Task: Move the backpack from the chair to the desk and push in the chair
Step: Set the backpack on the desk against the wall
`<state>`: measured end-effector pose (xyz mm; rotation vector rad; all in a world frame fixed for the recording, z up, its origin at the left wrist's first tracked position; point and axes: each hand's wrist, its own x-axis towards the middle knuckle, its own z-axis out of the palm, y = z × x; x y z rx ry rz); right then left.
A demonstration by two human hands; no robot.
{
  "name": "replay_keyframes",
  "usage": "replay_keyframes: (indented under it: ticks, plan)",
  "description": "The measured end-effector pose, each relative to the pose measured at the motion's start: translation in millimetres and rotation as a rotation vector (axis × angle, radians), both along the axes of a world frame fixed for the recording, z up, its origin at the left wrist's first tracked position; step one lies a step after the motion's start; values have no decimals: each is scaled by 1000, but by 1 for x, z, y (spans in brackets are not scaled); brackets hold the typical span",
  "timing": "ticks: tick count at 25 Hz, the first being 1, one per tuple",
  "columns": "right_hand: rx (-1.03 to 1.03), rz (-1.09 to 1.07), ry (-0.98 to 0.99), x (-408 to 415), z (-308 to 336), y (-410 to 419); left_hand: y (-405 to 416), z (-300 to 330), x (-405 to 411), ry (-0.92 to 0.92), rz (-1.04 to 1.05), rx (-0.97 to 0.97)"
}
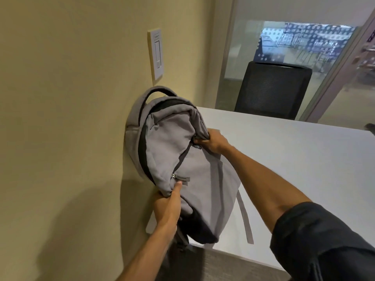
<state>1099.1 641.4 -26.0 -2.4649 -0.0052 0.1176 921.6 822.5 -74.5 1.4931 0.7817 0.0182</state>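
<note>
Yellow wall [60,98] fills the nine o'clock side of the view, with a white switch plate [155,54] on it near twelve o'clock. White desk [294,159] runs from the centre out to three o'clock, its left edge against the wall. Beyond its far edge, at one o'clock, stands a black mesh chair [273,90], its back upright, and behind that a glass partition [304,41].

Grey backpack [178,159] sits on the desk at the left edge, tilted so its top and black-lined carry handle lean against the wall just under the switch plate. Its dark base points toward six o'clock, near the desk's front edge, and a loose grey strap [245,220] trails over the tabletop toward five o'clock.

Left hand [168,205] comes up from seven o'clock and is clamped on a fold of the bag's lower front fabric, thumb on top just below a small zipper pull. Right hand [213,141], arm reaching in from four o'clock with a dark sleeve [324,240] pushed up, has fingers closed around the bag's right side by the black zip line and a small round logo
</note>
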Motion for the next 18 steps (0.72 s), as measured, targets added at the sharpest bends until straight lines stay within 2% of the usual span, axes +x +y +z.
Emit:
replay_keyframes:
  ticks: [3, 8, 12, 16, 18]
  plan:
    - [3, -10, 13, 8, 1, 6, 6, -6, 7, -31, 7, -131]
    - [-124, 39, -3, -4, 4, 4, 14, -6, -3, 19, -43, -85]
    - [-123, 104, -46, -33, 20, -7, 14, 5, -25, -18, 2, 38]
    - [-139, 135, -95, -69, 48, -29, 14, 21, -45, -174, 22, 218]
    - [-66, 157, -121, -94, 68, -42, 4, 37, -62, -249, 64, 256]
